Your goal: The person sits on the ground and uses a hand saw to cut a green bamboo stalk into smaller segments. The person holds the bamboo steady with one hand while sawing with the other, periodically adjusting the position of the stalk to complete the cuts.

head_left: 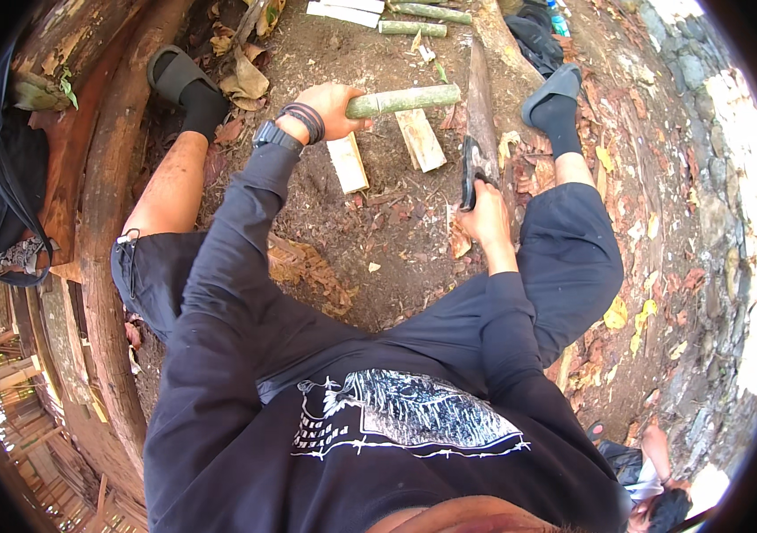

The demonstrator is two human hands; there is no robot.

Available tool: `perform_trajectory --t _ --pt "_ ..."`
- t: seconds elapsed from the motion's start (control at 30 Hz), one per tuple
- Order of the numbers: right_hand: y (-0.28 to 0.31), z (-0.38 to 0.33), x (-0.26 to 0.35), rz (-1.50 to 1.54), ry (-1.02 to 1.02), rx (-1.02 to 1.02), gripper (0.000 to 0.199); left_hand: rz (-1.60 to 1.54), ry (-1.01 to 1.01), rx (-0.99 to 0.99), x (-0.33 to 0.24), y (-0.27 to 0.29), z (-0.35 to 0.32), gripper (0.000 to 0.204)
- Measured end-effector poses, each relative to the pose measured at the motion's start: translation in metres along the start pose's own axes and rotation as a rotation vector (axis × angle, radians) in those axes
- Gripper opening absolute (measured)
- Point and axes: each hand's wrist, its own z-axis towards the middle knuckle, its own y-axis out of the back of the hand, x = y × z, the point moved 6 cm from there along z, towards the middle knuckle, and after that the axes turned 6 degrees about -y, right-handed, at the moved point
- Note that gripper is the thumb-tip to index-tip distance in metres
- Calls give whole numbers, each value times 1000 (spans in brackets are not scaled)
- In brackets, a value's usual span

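My left hand (pixel 336 108) is closed around one end of a short length of green-barked branch (pixel 405 100), which points to the right, roughly level. Its cut far end lies close to the brownish blade of a hand saw (pixel 480 98); whether they touch, I cannot tell. The saw's black handle is in my right hand (pixel 488 218), with the blade pointing away from me. Below the branch, two pale split wood blocks (pixel 347 164) (pixel 420 140) rest on the dirt.
More cut green branch pieces (pixel 412 28) and pale wood strips (pixel 345 12) lie at the far side. Logs (pixel 114 195) and a dark bag (pixel 7 191) are on the left. Dry leaves cover the ground. At the lower right another person (pixel 649 475) is partly visible near a stone wall (pixel 707 258).
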Motion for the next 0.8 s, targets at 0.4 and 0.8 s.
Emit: perform_trajectory --t 0.4,0.8 --pt "108 -31 190 99 576 56 34 307 -225 64 -117 54 -87 26" --pt "80 -6 184 22 644 7 19 128 -216 18 -86 27 -76 23"
